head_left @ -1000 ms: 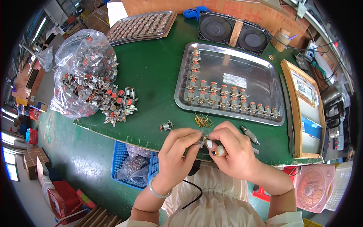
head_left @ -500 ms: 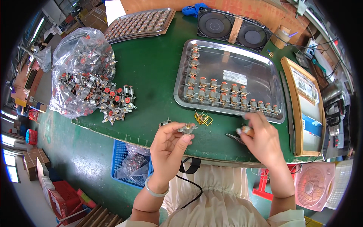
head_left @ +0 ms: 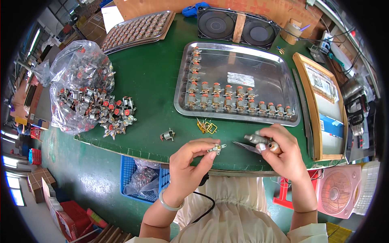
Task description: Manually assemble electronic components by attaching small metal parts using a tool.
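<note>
Left hand point(head_left: 188, 162) pinches a small metal part point(head_left: 216, 148) above the green desk point(head_left: 154, 81) edge, turned up for inspection; right hand point(head_left: 283, 152), grip closed round a hand tool point(head_left: 259, 140), waits beside the steel tray point(head_left: 283, 87).

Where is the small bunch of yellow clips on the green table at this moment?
In the head view, the yellow clips lie on the green table just below the metal tray's front edge, left of centre, above the left hand.
</note>
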